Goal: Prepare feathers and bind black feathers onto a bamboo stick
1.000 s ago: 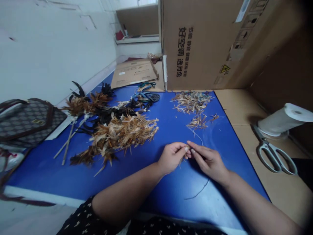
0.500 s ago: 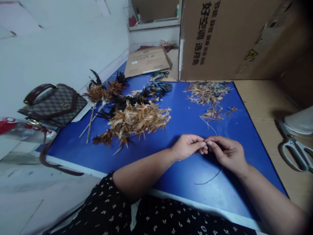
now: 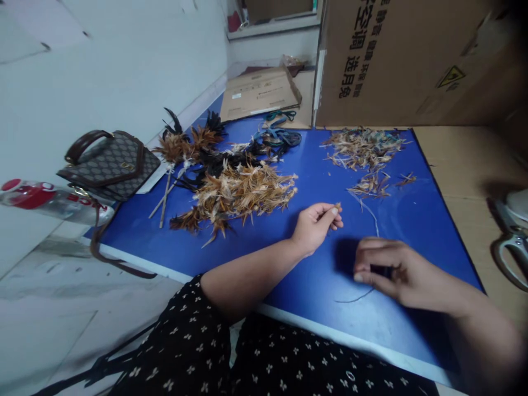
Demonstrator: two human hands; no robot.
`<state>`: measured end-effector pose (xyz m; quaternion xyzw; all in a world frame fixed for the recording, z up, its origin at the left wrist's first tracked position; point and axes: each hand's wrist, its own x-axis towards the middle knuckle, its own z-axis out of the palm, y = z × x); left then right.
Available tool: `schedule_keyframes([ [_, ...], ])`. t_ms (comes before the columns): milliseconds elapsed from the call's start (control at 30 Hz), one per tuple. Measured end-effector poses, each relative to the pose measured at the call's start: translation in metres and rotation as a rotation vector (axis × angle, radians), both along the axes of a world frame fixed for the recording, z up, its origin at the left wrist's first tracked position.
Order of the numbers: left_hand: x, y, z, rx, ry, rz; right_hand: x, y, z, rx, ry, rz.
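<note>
My left hand (image 3: 315, 226) is closed in a pinch above the blue table, with a small brown feather-like piece (image 3: 338, 205) showing at its fingertips. To its right, my right hand (image 3: 385, 270) is raised a little apart, thumb and fingers pressed together and slightly blurred. Whatever it pinches is too small to make out. A thin thread (image 3: 376, 221) runs down the table behind the right hand, and a dark strand (image 3: 355, 300) lies below it. Left of my hands spreads a pile of tan feather bunches (image 3: 243, 192). Loose feather scraps (image 3: 365, 148) lie beyond the right hand.
Black and brown feathers on sticks (image 3: 185, 144), blue cords (image 3: 280, 136) and flattened cardboard (image 3: 262, 93) lie farther back. A handbag (image 3: 111, 168) and plastic bottle (image 3: 53, 201) are at left. A large carton (image 3: 396, 66) stands behind; scissors (image 3: 513, 256) lie at right.
My hands were together at the fingertips and are now apart. The right hand has drawn back toward me, while the left keeps its pinch. The view has shifted slightly.
</note>
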<state>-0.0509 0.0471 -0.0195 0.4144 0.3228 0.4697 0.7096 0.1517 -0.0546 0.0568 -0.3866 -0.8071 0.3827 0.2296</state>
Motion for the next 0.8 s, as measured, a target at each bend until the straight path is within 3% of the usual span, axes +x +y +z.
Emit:
schedule_keyframes([
  [100,0.0,0.002,0.002,-0.02,-0.032,0.069,-0.004,-0.012,-0.001,-0.039,-0.205,0.155],
  [200,0.001,0.003,0.002,-0.021,-0.05,0.093,-0.013,-0.02,-0.01,0.006,-0.347,0.19],
  [367,0.001,0.001,0.003,-0.017,-0.053,0.108,-0.016,-0.012,-0.018,0.042,-0.212,0.171],
  [433,0.001,0.0,0.005,-0.029,-0.056,0.095,-0.01,-0.003,-0.02,0.037,-0.103,0.031],
  [633,0.001,-0.005,0.007,-0.046,-0.094,-0.018,0.002,0.014,-0.032,-0.057,0.221,-0.571],
  [800,0.001,-0.009,0.004,-0.032,0.003,-0.238,-0.003,0.018,-0.039,0.05,0.305,-0.775],
])
